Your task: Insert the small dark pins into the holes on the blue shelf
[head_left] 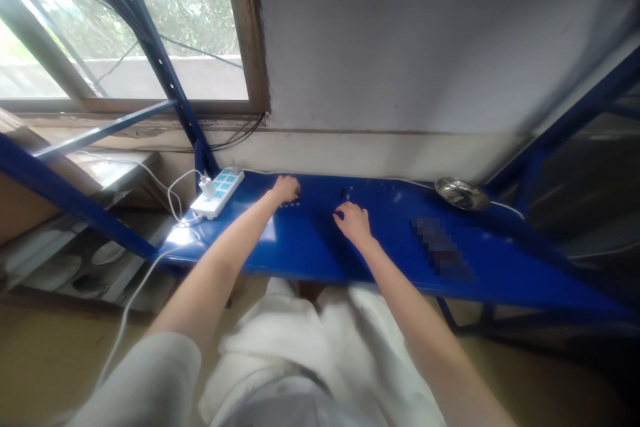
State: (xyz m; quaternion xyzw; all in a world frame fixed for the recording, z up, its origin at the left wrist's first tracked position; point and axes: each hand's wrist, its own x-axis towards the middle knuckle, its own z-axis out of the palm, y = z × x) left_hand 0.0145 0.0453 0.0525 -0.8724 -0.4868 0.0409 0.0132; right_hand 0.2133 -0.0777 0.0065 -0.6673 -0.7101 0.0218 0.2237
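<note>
The white power strip (223,190) lies at the left end of the blue tabletop (305,250), a white plug (207,185) standing in it and a white cable (120,320) dropping from the table edge beside it. Just right of the power strip, the left hand (286,188) reaches palm down, fingers curled toward the surface; whether they pinch anything I cannot tell. A short row of small pale pieces (290,205) lies at that hand's near side, right of the power strip, partly hidden by the hand. Farther right of the strip, the right hand (354,221) hovers over or rests on the tabletop, thumb and forefinger bent with a gap between them; whether a tiny piece sits at the tips is too blurred to say. Beyond its fingertips, also right of the strip, lie a small dark piece (343,192) and, next to it, a small clear piece (350,191). Well to the right of the strip, a shiny metal dish (461,193) sits toward the back edge, and a pixelated dark object (440,247) lies nearer the front. Behind and above the strip is a window (195,20).
</note>
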